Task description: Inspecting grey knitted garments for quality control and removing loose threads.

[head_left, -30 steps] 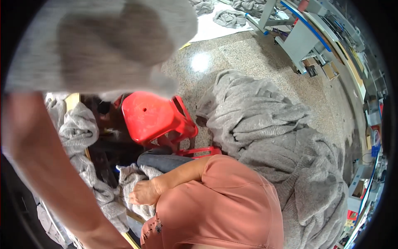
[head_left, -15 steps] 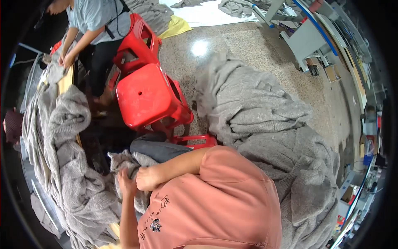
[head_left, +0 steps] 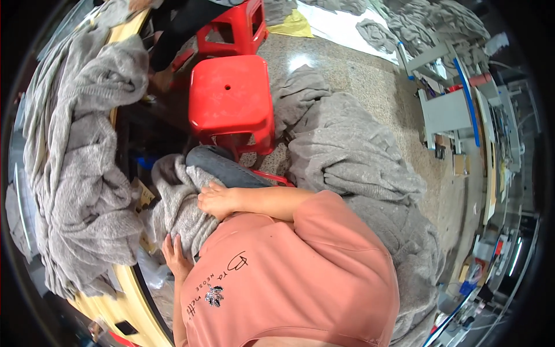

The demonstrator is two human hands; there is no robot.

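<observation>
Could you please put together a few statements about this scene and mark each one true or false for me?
1. The right hand rests on the grey cloth in the person's lap. True.
2. The nearer red stool has a round hole in its seat. True.
3. The left hand is on that stool. False: the left hand is at the lower edge of the grey cloth.
4. A yellow sheet lies beside the white sheet near the top of the view. True.
5. The person's shirt is dark green. False: the shirt is salmon pink.
6. The large grey heap lies left of the nearer stool. False: the heap is to the right of it.
</observation>
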